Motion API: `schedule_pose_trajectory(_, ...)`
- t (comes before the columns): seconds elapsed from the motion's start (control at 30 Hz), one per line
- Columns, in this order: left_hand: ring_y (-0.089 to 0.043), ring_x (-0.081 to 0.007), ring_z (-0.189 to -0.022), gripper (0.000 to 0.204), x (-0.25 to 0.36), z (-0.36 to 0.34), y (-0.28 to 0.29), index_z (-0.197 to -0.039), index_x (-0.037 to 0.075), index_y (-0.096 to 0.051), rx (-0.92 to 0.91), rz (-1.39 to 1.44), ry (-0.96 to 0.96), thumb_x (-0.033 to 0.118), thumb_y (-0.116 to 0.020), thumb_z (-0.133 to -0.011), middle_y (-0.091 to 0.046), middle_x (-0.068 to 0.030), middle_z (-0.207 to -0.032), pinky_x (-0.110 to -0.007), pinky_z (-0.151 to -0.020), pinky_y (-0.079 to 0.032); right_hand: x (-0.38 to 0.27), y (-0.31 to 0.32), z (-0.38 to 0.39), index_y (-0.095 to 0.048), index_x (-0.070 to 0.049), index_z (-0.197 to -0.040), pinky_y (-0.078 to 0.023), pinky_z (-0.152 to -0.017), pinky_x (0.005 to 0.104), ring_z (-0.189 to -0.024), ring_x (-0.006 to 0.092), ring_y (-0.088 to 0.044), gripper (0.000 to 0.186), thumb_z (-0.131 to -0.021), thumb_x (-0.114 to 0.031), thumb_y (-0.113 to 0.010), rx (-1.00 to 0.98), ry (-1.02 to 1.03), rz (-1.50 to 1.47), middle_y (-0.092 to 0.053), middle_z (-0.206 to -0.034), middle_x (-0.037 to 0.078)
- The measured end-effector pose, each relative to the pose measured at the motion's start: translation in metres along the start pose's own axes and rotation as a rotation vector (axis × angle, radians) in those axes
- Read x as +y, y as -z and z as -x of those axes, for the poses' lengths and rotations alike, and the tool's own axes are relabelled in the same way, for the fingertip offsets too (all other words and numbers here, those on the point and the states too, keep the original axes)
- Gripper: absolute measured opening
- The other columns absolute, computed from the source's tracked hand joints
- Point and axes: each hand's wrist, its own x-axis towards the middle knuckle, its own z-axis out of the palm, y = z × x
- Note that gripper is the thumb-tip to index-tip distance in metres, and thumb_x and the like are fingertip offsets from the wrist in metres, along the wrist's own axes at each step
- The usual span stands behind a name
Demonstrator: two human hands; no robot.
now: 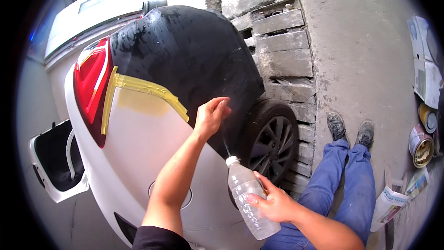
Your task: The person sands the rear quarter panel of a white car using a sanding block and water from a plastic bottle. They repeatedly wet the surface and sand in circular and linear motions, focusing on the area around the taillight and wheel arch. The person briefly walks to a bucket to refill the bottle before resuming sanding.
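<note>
My right hand (273, 199) is wrapped round a clear plastic bottle (247, 194) with a white cap (232, 160), tilted with the cap pointing up and left. A thin jet of liquid rises from the cap toward my left hand (212, 115). That hand is closed with its fingertips pinched together, above the edge of a black cover (185, 51); anything between the fingers is too small to make out. Below it lies the car's white rear panel (152, 134), with a yellowish patch bordered by yellow masking tape (148, 87). A red tail light (92, 78) sits beside the tape.
A car wheel (273, 143) is just right of the bottle's cap. Worn paving with a broken, slotted drain strip (284, 60) runs past it. My legs (333, 180) are at the right. Open cans (422, 150) and a paper bag (391, 199) line the right edge.
</note>
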Motion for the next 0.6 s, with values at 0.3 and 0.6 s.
schedule_pose_trajectory(0.3,-0.05,-0.0353,-0.131,0.066,-0.011,-0.039,-0.062,-0.15,0.007,-0.031,-0.366,1.061,0.407,0.051,-0.033,-0.102,-0.047,-0.0219,-0.145,-0.047,-0.106,-0.042,0.017,0.015,-0.01,-0.025,-0.005,-0.154,-0.043,-0.104,0.0384,-0.127,0.0343,-0.055,0.083,-0.093,-0.046,-0.063,0.181,0.086,-0.014,-0.053,-0.139,0.024)
schedule_pose_trajectory(0.6,-0.05,-0.037,-0.131,0.057,-0.007,-0.037,-0.079,-0.15,0.005,-0.031,-0.391,0.962,0.345,0.024,-0.044,-0.098,-0.048,-0.0217,-0.144,-0.045,-0.109,-0.042,0.02,0.023,-0.018,-0.029,-0.002,-0.152,-0.045,-0.101,0.0361,-0.122,0.0325,-0.059,0.08,-0.093,-0.041,-0.065,0.246,0.048,-0.064,-0.058,-0.134,0.024)
